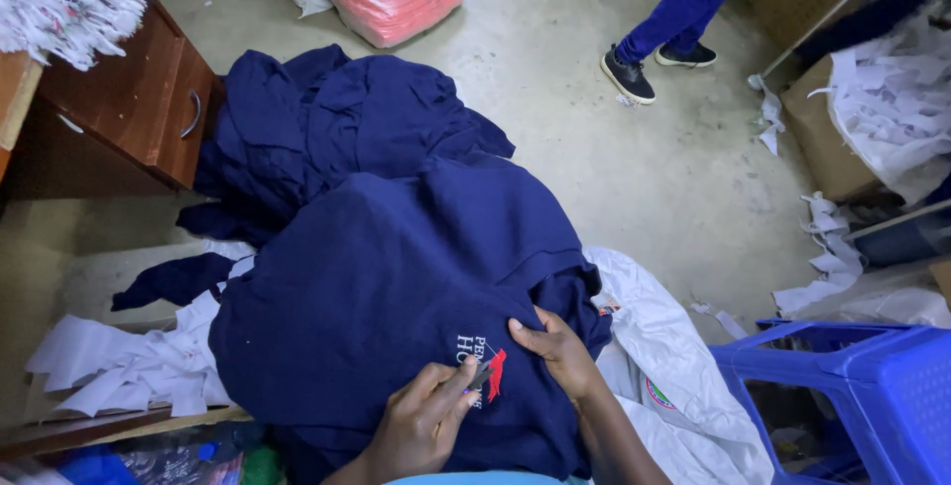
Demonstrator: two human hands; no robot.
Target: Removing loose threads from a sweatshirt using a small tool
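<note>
Nearest my lens, the left hand (pixel 421 424) pinches a small grey tool (pixel 480 376), its tip at the red embroidered emblem (pixel 494 374) on a navy garment (pixel 386 277) spread over my lap. The right hand (pixel 557 346) presses flat on the cloth just beside the emblem, fingers closed on a fold. More navy garments (pixel 327 118) lie piled beyond. I see white paper scraps (pixel 129 361) left, a blue plastic stool (pixel 862 386) right, and a wooden drawer unit (pixel 139 99) far left.
</note>
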